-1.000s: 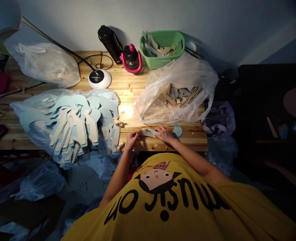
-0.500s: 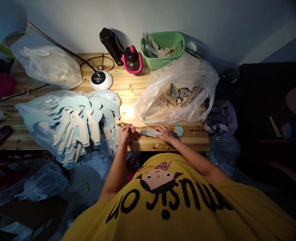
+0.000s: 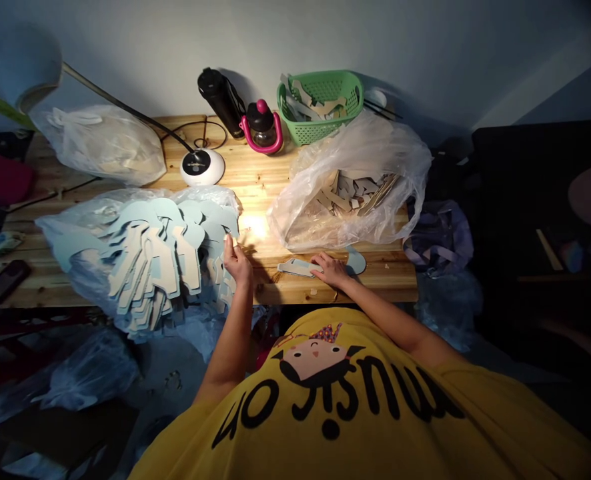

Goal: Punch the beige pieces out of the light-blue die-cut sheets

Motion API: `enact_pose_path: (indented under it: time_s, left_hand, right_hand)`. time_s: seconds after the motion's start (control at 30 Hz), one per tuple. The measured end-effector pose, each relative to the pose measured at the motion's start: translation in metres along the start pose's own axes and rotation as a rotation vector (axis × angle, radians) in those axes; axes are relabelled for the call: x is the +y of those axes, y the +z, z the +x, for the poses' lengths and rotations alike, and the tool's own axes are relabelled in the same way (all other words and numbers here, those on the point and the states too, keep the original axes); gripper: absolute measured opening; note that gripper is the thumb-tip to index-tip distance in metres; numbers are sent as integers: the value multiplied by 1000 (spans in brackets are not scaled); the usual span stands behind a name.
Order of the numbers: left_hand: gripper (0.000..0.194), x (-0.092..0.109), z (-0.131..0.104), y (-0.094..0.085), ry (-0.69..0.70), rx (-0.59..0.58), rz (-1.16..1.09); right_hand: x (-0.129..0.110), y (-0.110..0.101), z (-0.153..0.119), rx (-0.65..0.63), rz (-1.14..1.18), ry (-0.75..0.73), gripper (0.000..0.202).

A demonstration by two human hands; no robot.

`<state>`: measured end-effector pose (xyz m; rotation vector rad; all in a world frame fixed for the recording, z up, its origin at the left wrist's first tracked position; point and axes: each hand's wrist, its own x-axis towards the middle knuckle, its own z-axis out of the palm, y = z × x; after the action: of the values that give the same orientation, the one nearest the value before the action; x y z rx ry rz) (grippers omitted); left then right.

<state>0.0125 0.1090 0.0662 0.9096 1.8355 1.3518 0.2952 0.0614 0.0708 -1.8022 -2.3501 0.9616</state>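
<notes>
My left hand [image 3: 238, 263] is raised beside the right edge of the blue and white cut pieces [image 3: 163, 257], its fingers pinched on a small pale bit [image 3: 229, 240] too small to name. On the table's front part lies one flat blue and white piece [image 3: 298, 267], its rounded blue end [image 3: 357, 261] to the right. My right hand [image 3: 329, 270] rests on the middle of this piece, fingers closed over it and pressing it to the wood.
An open plastic bag of scraps [image 3: 358, 190] stands behind my right hand. Further back are a green basket [image 3: 320, 127], a pink-handled bottle [image 3: 262, 130], a black bottle [image 3: 221, 100] and a lamp base [image 3: 202, 167]. A tied bag [image 3: 110, 143] stands at the left.
My left hand has moved left and up, away from the end of the flat piece. My right hand remains on that piece. The view has shifted slightly.
</notes>
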Motion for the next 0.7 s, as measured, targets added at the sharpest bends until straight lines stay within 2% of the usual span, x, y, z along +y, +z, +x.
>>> enact_pose_path:
  time_s: [0.07, 0.1, 0.13, 0.23, 0.33, 0.4, 0.53, 0.63, 0.7]
  left_hand:
    - [52, 4, -3, 0, 126, 37, 104]
    - [51, 5, -7, 2, 162, 30, 161]
    - [46, 4, -13, 4, 158, -25, 221]
    - [21, -4, -34, 12, 73, -189, 407]
    - [29, -18, -54, 19, -49, -287, 489]
    - [28, -27, -62, 22, -98, -321, 475]
    - [25, -39, -67, 23, -113, -359, 357]
    - [29, -36, -70, 19, -104, -402, 173]
    - [30, -27, -77, 14, -48, -461, 61]
  right_hand:
    - [0, 0, 0, -7, -1, 2, 29]
    - [0, 0, 0, -7, -1, 1, 29]
    - [0, 0, 0, -6, 1, 0, 28]
    - [1, 0, 0, 3, 8, -3, 27]
    - [1, -1, 0, 6, 23, -5, 27]
    - [0, -1, 2, 4, 42, 3, 26]
    - [-5, 2, 7, 24, 110, 21, 21]
    - [-9, 5, 9, 4, 120, -12, 25]
    - [-9, 4, 9, -36, 101, -42, 32]
